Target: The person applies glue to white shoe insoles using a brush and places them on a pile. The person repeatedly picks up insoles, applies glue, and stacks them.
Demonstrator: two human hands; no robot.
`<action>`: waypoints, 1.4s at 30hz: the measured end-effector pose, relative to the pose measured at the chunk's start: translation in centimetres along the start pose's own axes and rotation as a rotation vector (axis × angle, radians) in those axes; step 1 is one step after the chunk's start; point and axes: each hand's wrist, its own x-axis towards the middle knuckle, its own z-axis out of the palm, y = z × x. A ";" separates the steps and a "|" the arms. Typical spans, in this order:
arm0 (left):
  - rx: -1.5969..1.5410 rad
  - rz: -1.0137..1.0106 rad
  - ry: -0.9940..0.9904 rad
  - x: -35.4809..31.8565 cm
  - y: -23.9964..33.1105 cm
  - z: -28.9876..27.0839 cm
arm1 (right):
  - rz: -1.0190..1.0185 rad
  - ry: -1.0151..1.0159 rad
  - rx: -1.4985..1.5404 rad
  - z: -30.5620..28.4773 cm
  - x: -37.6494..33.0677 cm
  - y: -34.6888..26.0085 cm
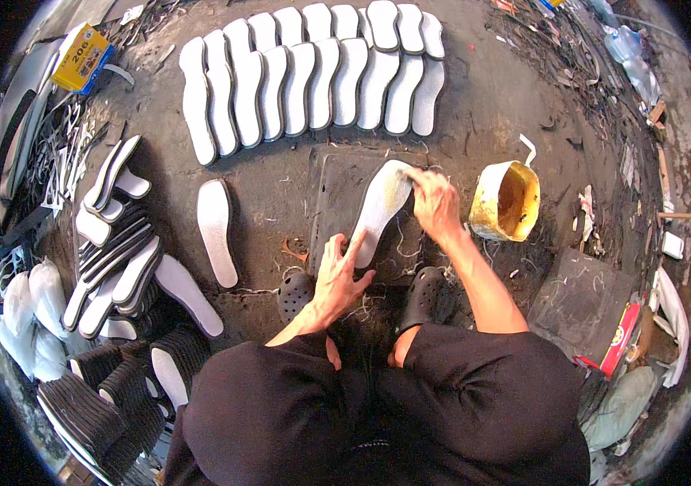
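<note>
White insole (379,212) on board (333,186); left fingers (353,247), right fingers (419,176) touching.

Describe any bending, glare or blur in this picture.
In the head view, the scene bends into a circle with dark corners; the rows of white soles look nearly washed out; the black trousers show only faint folds; the left hand and right hand look fairly clear, while things near the rim look softer.

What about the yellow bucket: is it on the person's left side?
No, the yellow bucket sits on the person's right, beyond the right hand.
</note>
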 end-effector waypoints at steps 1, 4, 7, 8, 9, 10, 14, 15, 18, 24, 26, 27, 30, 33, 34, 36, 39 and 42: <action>-0.043 -0.012 -0.022 -0.2 -0.3 -0.4 | 0.028 -0.066 -0.007 0.7 -2.0 -0.8; -0.137 -0.034 -0.058 -0.4 -1.7 -1.6 | -0.143 -0.096 0.032 1.9 -10.4 -4.9; -0.164 0.047 -0.066 -0.4 -2.6 -2.2 | -0.169 -0.302 0.201 0.7 -14.8 -8.4; -0.180 0.020 -0.078 -0.4 -2.7 -2.1 | -0.104 -0.276 0.229 0.1 -14.2 -8.6; -0.178 0.011 -0.074 -0.4 -2.7 -2.0 | -0.059 -0.232 0.263 -0.7 -12.5 -8.3; -0.175 0.002 -0.066 -0.5 -2.6 -1.7 | -0.020 -0.169 0.284 -1.3 -9.8 -7.4; -0.089 0.033 0.026 -0.9 -1.9 -0.4 | 0.277 -0.010 0.065 -1.0 1.7 -3.3; -0.061 0.008 0.026 -1.0 -1.7 -0.2 | 0.289 -0.038 0.029 -0.2 3.5 -3.1; -0.103 -0.004 0.052 -1.1 -1.6 0.2 | -0.218 -0.207 -0.075 2.1 4.5 -4.8; -0.094 -0.031 0.038 -1.3 -1.6 0.1 | -0.252 -0.138 -0.015 1.1 4.3 -4.8; -0.115 -0.023 0.041 -1.4 -1.4 0.1 | -0.073 -0.055 -0.101 0.6 3.8 -3.7; -0.114 -0.037 0.021 -1.4 -1.4 0.0 | 0.115 -0.097 -0.143 0.6 3.1 -3.5; -0.246 -0.024 0.097 -1.2 -1.7 -0.9 | -0.166 -0.142 -0.048 2.3 -2.2 -5.6; -0.269 -0.144 0.297 -0.8 -2.7 -2.6 | -0.283 -0.208 0.046 3.5 -9.4 -10.2; -0.347 -0.221 0.345 -0.7 -3.1 -3.2 | -0.323 -0.251 0.066 3.3 -10.9 -11.2; -0.438 -0.338 0.392 -0.5 -3.4 -3.7 | -0.206 -0.332 0.176 2.2 -12.2 -12.2; -0.350 -0.237 0.303 -0.2 -2.6 -2.6 | 0.092 -0.189 0.511 -1.5 -10.2 -9.8; -0.106 -0.007 0.197 0.1 -0.4 0.3 | 0.486 0.069 0.668 -6.2 -7.4 -4.5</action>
